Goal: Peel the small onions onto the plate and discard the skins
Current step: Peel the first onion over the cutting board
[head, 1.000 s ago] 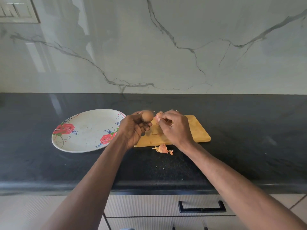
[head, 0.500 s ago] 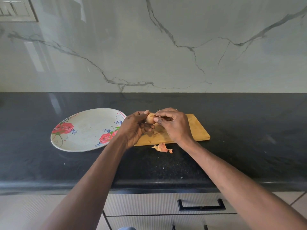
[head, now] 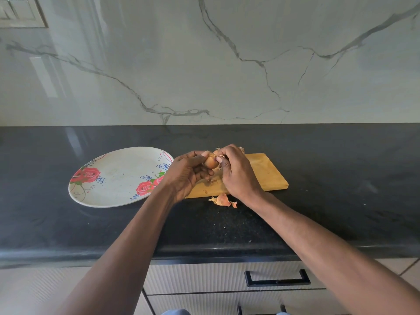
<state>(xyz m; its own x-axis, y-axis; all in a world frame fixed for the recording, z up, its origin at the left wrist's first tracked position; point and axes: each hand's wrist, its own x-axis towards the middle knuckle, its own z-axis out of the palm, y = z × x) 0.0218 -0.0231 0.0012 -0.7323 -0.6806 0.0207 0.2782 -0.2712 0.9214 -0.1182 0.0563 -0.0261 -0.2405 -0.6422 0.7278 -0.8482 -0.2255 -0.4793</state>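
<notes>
Small onion (head: 211, 163), mid-peel, held above the wooden board (head: 268, 176).
Left hand (head: 186, 176) cups it; right hand (head: 236, 176) pinches dry skin at its tip. Likely light, firm, slippery once bared; skin papery, best taken at a loose edge. Flowered plate (head: 113, 178) bare; skin scrap (head: 222, 200) on black counter (head: 341, 201), marble wall behind.

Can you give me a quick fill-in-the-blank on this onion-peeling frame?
1. The left hand grips a small brown ___.
2. The right hand pinches its dry skin above the wooden ___.
3. The round white plate is printed with red ___.
4. A loose orange skin scrap lies on the black ___.

Missing: onion; cutting board; roses; counter
</notes>
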